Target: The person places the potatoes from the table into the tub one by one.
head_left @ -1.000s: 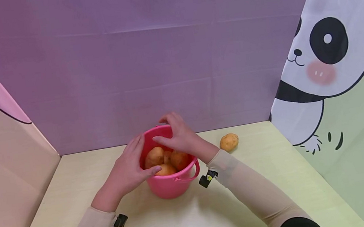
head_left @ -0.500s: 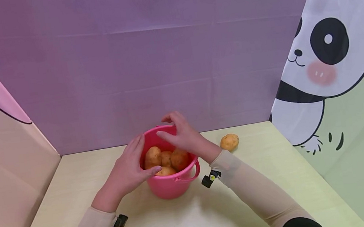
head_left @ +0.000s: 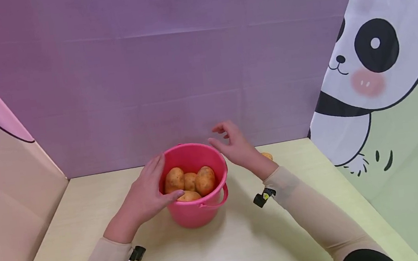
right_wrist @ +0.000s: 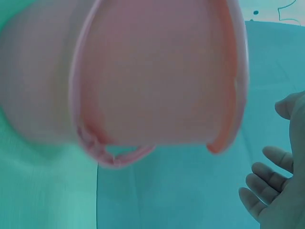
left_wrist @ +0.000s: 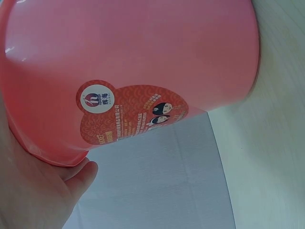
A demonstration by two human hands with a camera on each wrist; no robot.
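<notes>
Head view: right hand (head_left: 239, 147), fingers loosely spread and empty, hovers just right of bucket (head_left: 195, 212); loose potato (head_left: 267, 156) lies behind its wrist on the table (head_left: 227, 250); left hand (head_left: 144, 195) grips the rim.

Bucket (head_left: 197, 212) top is open; left hand (head_left: 144, 197) blocks its left side, potatoes (head_left: 190, 183) fill it

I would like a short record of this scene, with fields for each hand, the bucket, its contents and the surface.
left hand: grips the near left rim of the bucket, thumb over the edge
right hand: empty, fingers relaxed, just right of the bucket, not touching it
bucket: pink plastic, upright, handle down at the front
potatoes: four visible inside the bucket
loose potato: on the table, mostly hidden behind the right wrist
table: pale wood
</notes>
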